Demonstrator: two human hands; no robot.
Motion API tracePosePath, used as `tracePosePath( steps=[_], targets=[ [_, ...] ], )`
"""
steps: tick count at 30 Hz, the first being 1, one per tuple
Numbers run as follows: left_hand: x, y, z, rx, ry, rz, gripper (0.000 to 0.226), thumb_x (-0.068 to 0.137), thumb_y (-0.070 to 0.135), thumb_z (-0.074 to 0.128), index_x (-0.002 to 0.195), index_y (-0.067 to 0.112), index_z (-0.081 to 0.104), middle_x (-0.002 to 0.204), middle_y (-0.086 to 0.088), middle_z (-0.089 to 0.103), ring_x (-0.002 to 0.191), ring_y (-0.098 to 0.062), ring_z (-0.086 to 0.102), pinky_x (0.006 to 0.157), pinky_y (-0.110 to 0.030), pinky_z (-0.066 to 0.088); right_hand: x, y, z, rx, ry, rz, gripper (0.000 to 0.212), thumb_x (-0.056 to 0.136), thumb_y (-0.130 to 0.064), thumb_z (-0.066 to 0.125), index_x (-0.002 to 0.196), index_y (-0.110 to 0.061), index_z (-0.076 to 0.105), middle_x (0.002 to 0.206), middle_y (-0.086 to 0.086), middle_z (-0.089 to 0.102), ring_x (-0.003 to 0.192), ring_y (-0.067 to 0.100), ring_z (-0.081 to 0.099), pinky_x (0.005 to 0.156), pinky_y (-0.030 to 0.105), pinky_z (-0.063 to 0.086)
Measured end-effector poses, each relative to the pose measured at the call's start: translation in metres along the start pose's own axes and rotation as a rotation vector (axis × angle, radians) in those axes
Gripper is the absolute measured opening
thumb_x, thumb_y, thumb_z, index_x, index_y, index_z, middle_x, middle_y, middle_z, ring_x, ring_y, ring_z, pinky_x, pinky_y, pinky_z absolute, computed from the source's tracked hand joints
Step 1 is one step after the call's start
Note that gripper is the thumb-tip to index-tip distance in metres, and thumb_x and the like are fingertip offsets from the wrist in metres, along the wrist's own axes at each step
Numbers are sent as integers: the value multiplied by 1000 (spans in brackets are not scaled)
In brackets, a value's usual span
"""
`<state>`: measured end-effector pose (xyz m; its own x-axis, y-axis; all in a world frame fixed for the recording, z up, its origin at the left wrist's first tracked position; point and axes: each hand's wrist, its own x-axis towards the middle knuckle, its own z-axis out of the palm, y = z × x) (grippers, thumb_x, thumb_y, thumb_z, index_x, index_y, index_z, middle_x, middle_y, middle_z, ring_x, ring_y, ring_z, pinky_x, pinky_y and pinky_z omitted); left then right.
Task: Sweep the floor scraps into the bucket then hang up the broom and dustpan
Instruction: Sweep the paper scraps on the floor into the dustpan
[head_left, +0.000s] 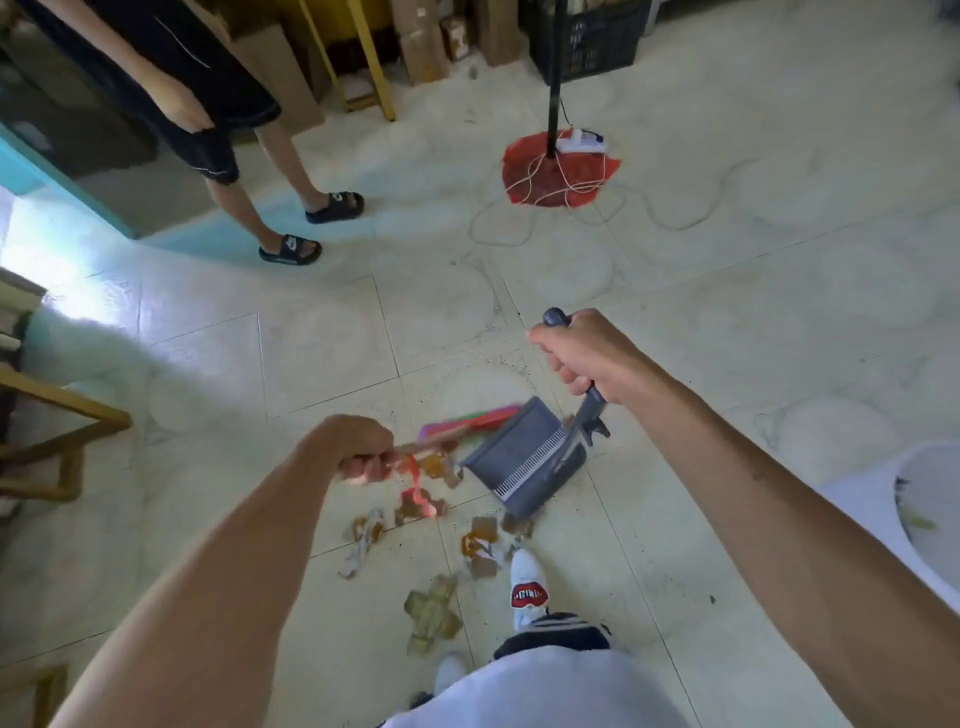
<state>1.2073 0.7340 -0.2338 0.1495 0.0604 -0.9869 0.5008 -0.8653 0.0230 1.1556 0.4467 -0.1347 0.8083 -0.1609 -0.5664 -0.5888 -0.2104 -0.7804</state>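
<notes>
My right hand (587, 353) grips the long grey handle of a grey dustpan (524, 457), whose tray rests tilted on the tiled floor. My left hand (358, 447) holds the wooden handle of a broom with bright multicoloured bristles (467, 421); the broom is blurred and lies just left of the dustpan. Several brown and red scraps (431, 499) lie on the floor in front of the pan and near my feet, among them a crumpled piece (431, 613). A white bucket (893, 499) shows at the right edge.
Another person stands at the upper left in black sandals (291, 249). A black pole on a red base (561, 166) with a white cord trails across the floor. Cardboard boxes (421, 47) line the far wall. A wooden frame (57, 436) sits at left.
</notes>
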Motion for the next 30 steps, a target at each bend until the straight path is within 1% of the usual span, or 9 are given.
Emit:
tracePosePath(
  steps=[5,9,12,15,18,20,22,27,30],
  targets=[
    [-54,27,-46,-129,70,56,21,101,7,37,102,4,58,54,-6,42,23,-6,32,24,-11,29,-5,8,-40,19,6,2,25,89,-26,65,69,-15,53,41,-8,46,30,5,33,29,16,24],
    [-44,47,-15,47,257,107,43,97,9,36,63,2,60,40,-2,45,23,-6,31,26,-11,23,-9,22,-69,97,40,18,30,88,-28,65,64,-17,51,37,-10,42,29,6,31,29,14,23],
    [-13,54,34,294,400,155,31,97,12,42,81,-4,63,45,-4,54,28,-11,38,32,-17,27,-11,39,-81,129,92,38,31,87,-29,64,63,-17,50,38,-10,40,30,7,30,30,14,22],
    [-2,67,56,502,337,140,29,97,12,45,78,0,63,44,-2,53,28,-9,40,33,-19,30,-17,55,-93,173,140,64,30,89,-27,62,66,-18,47,38,-11,39,31,6,28,31,14,20],
    [-22,90,32,458,251,127,28,98,11,43,88,-5,63,50,-6,54,29,-9,39,32,-20,29,-27,66,-113,182,160,89,28,90,-27,63,68,-17,47,38,-11,39,31,6,28,30,15,20],
    [-39,106,11,486,309,171,30,100,13,42,101,-9,63,61,-10,59,33,-11,41,34,-22,30,-33,71,-126,197,153,108,29,90,-27,64,68,-16,48,39,-9,39,32,6,28,29,15,21],
    [-52,123,6,526,374,227,30,100,15,42,113,-4,61,73,-12,60,39,-13,40,42,-25,32,-39,78,-135,223,144,126,30,90,-27,65,68,-16,48,41,-8,38,33,7,28,29,15,21],
    [-34,154,42,690,401,340,33,102,15,40,121,-5,58,79,-15,62,50,-21,47,52,-29,39,-50,106,-138,207,192,169,31,91,-28,65,67,-14,52,38,-10,40,31,6,30,28,15,23],
    [-6,142,78,840,431,357,33,99,5,39,125,-3,59,80,-16,73,44,-16,50,45,-22,42,-60,128,-140,242,244,215,32,90,-29,65,65,-19,47,39,-10,37,31,7,27,29,14,21]
  ],
)
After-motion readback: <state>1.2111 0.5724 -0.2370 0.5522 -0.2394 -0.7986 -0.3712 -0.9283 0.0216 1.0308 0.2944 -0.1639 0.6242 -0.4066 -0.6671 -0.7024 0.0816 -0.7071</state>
